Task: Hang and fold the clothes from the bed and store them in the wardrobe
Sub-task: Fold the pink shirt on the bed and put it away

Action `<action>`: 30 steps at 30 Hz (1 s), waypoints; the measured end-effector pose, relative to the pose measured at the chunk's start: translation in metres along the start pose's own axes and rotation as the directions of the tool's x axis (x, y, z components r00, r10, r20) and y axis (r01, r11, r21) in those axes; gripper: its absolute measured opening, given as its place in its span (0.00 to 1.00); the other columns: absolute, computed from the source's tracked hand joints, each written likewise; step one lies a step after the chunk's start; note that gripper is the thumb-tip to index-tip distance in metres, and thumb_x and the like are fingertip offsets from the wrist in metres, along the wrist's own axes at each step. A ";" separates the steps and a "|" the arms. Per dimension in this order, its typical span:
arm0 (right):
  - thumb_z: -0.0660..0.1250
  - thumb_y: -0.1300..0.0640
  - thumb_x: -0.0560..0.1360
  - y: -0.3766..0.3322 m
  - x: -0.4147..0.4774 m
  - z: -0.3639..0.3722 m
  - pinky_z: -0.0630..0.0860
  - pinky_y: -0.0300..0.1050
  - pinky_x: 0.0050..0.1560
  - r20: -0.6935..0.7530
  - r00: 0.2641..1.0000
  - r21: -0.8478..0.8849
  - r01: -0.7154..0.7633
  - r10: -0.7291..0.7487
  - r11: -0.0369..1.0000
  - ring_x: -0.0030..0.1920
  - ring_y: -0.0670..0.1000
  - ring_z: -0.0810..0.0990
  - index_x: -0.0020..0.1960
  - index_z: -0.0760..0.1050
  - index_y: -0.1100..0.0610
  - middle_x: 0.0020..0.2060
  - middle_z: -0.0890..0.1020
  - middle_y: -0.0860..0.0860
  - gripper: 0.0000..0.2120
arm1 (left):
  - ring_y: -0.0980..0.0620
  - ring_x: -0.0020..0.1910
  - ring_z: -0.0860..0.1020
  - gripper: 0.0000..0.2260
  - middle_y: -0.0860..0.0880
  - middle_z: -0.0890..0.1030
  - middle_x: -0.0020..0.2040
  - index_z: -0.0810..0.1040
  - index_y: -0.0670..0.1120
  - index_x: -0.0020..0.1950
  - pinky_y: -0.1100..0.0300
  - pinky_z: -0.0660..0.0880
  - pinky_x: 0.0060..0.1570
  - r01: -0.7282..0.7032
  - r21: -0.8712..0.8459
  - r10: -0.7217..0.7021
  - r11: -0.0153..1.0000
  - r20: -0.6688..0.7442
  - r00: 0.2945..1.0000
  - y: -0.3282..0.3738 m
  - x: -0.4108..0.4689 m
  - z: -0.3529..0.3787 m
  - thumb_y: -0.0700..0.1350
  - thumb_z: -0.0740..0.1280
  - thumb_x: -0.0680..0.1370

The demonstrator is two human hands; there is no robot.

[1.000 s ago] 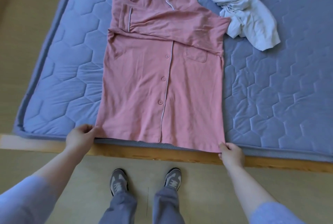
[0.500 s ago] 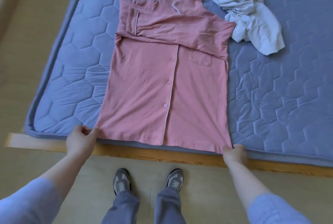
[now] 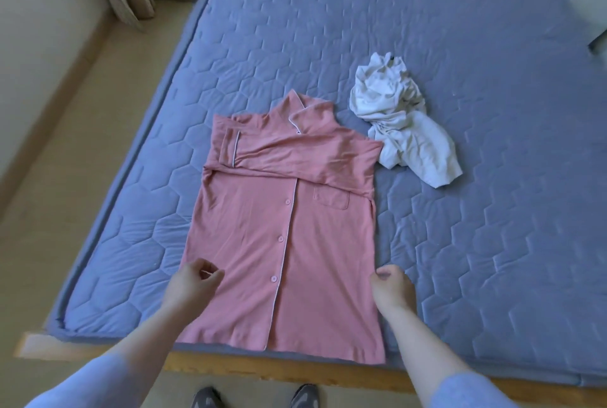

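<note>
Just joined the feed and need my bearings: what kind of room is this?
Most likely a bedroom: a wide blue quilted mattress on a wooden frame, with a pink pyjama shirt and a crumpled white garment lying on it.

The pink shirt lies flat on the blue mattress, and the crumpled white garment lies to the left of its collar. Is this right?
No. In the head view the crumpled white garment lies to the right of the collar, not the left. The rest holds.

Home bedroom: blue quilted mattress on wooden bed frame, pink shirt and white garment on mattress, beige floor beside it.
</note>
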State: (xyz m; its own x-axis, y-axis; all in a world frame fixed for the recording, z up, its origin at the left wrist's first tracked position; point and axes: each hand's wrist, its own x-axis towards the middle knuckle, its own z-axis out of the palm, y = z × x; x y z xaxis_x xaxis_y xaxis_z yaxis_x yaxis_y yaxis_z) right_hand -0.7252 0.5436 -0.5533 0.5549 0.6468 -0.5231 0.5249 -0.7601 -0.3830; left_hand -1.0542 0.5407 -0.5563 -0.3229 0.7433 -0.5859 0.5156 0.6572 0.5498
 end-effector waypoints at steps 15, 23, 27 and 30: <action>0.67 0.57 0.76 -0.146 0.102 0.003 0.66 0.38 0.41 0.103 0.973 -0.029 0.210 -0.207 0.977 0.48 0.49 0.79 0.48 0.80 0.55 0.47 0.83 0.50 0.04 | 0.47 0.39 0.81 0.04 0.49 0.83 0.36 0.78 0.48 0.39 0.51 0.79 0.43 -0.170 0.048 0.165 0.984 0.098 0.981 0.121 0.139 0.002 0.43 0.67 0.73; 0.68 0.56 0.75 -0.206 0.164 0.008 0.74 0.42 0.52 0.090 0.969 -0.060 0.237 -0.231 0.970 0.53 0.52 0.80 0.47 0.79 0.53 0.48 0.82 0.50 0.02 | 0.54 0.38 0.77 0.05 0.53 0.79 0.36 0.77 0.51 0.38 0.60 0.69 0.35 -0.304 0.118 0.289 0.945 0.128 0.949 0.187 0.219 0.004 0.42 0.67 0.73; 0.67 0.57 0.76 -0.231 0.201 0.013 0.74 0.45 0.56 0.088 0.957 -0.097 0.283 -0.275 0.954 0.56 0.54 0.79 0.51 0.79 0.57 0.52 0.82 0.52 0.06 | 0.54 0.54 0.70 0.03 0.58 0.76 0.38 0.76 0.52 0.43 0.57 0.69 0.52 -0.369 0.265 0.354 0.891 0.103 0.930 0.209 0.259 0.005 0.45 0.69 0.74; 0.65 0.55 0.77 -0.245 0.224 0.020 0.71 0.48 0.62 0.046 0.951 -0.206 0.310 -0.307 0.928 0.63 0.56 0.74 0.59 0.77 0.56 0.61 0.76 0.55 0.11 | 0.52 0.51 0.76 0.09 0.55 0.80 0.47 0.77 0.49 0.51 0.55 0.70 0.57 -0.349 0.328 0.325 0.878 0.127 0.937 0.223 0.285 0.007 0.47 0.71 0.73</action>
State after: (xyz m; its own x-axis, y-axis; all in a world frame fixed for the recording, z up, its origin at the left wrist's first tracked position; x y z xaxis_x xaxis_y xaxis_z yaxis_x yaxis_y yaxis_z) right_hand -0.7429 0.8736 -0.5919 0.3365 0.8454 -0.4148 0.7921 -0.4923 -0.3609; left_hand -1.0251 0.8980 -0.6046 -0.0340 0.8943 -0.4463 0.8254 0.2769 0.4920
